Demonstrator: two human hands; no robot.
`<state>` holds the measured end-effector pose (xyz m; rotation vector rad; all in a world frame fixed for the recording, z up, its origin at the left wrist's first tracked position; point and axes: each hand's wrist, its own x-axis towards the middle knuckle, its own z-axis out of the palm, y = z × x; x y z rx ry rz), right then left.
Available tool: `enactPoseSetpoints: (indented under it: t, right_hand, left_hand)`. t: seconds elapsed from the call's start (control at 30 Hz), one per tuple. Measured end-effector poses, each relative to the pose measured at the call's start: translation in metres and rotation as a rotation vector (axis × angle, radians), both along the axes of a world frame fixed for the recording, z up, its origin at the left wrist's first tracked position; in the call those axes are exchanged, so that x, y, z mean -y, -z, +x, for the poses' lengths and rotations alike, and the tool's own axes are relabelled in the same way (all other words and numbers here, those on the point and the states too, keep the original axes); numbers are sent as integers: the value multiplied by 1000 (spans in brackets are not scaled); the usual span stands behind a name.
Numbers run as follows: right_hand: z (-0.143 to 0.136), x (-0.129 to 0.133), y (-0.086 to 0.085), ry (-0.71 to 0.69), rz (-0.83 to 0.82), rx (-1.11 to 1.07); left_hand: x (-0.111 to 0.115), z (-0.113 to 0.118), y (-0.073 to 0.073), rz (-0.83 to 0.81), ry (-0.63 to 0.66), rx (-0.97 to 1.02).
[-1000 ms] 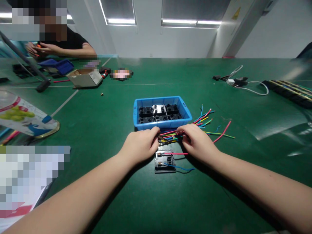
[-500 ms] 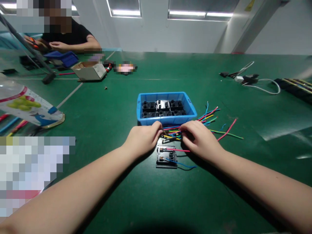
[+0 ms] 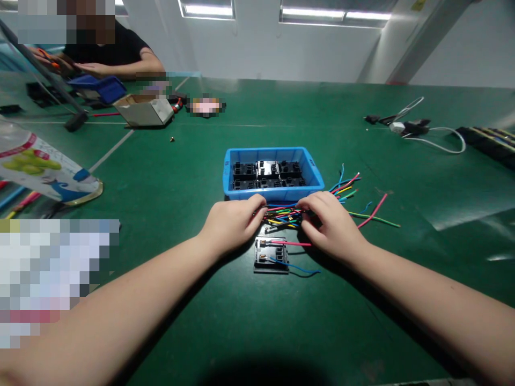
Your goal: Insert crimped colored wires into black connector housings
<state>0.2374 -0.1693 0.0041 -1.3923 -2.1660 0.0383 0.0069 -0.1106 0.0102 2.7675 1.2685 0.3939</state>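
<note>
Several coloured wires (image 3: 286,219) lie in a loose bundle between my hands, in front of a blue bin. At the bundle's left end, my left hand (image 3: 235,219) is closed, its fingertips pinching the wire ends. My right hand (image 3: 332,220) curls around the wires from the right, thumb and fingers closed on them. Just below the bundle, a black plastic module (image 3: 271,264) rests flat on the table. A red wire (image 3: 295,244) and a blue wire (image 3: 300,268) extend rightward from metal terminals on it. My fingers partly hide the bundle.
The blue bin (image 3: 273,193) holds several black modules. A labelled bottle (image 3: 48,171) lies at the left, beside a blurred-out patch. Across the table sits a person (image 3: 116,53) near a cardboard box (image 3: 147,113) and a dark blue bin (image 3: 98,88). A cable (image 3: 454,140) lies far right.
The whole view has shifted slightly, so things appear a little higher and more to the left. Both hands keep their places at the wires, with hardly any movement.
</note>
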Motion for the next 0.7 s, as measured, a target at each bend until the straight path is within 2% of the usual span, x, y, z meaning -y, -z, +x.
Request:
enactPoseSetpoints:
  t: [0.17,0.33,0.5,0.7]
  right_hand:
    - [-1,2,-4,-1,0,17]
    - [0,2,-2,19,-69,74]
    - [0,0,2,40,-81,74]
    - [1,-1,2,52,-54,55]
  left_hand:
    - [5,-2,-6,-32,45,97]
    - [3,-2,-5,-60,239,162]
    - [-3,0,1,-136,262,158]
    - [-4,2,-1,-259,250,148]
